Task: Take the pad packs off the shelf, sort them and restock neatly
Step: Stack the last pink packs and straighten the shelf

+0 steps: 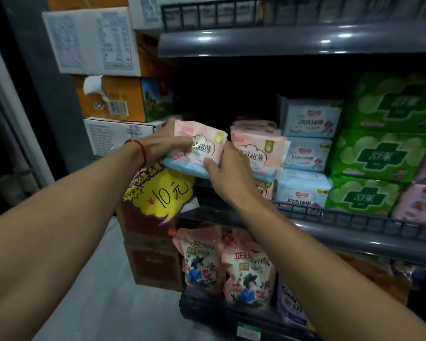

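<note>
A pink and blue pad pack (202,146) is held in front of the middle shelf's left end, tilted. My left hand (165,143) grips its left side, with a red string on the wrist. My right hand (229,173) grips its lower right corner. Just to the right, more pink packs (258,153) of the same kind are stacked on the shelf. Beside them stand stacked light blue packs (305,153), then green packs (379,156) and pale pink packs (421,203) at the far right.
The shelf has a dark wire front rail (342,215). The space behind the held pack is dark. Cardboard boxes (113,97) are stacked to the left, with a yellow price sign (165,190) below my left hand. Pink refill pouches (246,274) fill the lower shelf.
</note>
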`<state>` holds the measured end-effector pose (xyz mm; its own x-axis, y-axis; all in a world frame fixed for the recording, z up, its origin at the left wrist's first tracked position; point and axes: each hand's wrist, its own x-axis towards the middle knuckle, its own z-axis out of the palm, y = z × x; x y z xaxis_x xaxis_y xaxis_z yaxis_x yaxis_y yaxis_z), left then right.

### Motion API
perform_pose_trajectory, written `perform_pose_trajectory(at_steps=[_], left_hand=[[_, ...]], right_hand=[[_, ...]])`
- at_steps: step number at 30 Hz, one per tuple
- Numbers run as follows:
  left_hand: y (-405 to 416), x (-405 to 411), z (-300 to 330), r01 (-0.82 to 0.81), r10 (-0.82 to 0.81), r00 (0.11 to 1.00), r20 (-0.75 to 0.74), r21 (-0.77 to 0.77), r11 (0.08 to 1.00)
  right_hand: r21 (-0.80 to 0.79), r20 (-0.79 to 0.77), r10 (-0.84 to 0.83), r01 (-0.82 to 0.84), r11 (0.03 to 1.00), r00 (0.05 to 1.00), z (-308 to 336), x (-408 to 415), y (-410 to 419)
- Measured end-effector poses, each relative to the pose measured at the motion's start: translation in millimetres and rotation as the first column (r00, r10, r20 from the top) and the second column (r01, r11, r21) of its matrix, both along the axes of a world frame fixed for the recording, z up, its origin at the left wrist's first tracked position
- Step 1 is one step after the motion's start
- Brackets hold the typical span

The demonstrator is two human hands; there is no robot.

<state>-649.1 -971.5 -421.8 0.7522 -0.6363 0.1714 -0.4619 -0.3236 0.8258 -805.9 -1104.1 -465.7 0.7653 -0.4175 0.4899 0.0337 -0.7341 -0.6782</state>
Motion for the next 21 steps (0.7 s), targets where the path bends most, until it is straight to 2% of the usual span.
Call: perform_pose_trajectory(at_steps=[9, 16, 21], left_hand=[[-15, 8, 29, 0.012, -0.012, 0.996, -0.092, 0.003, 1.0], [-29, 20, 22, -0.007, 0.001, 0.996, -0.088, -0.067, 0.998], [-34, 34, 18, 0.052, -0.063, 0.989, -0.131, -0.079, 0.995]], right_hand=[[0.185, 0.077, -0.129, 0.113, 0.976, 0.989, 13, 34, 3], [0.164, 0.142, -0.185, 0.161, 0.973, 0.972, -3, 56, 12], [0.064, 0.102, -0.176, 0.17, 0.983, 0.979, -3, 64, 0]])
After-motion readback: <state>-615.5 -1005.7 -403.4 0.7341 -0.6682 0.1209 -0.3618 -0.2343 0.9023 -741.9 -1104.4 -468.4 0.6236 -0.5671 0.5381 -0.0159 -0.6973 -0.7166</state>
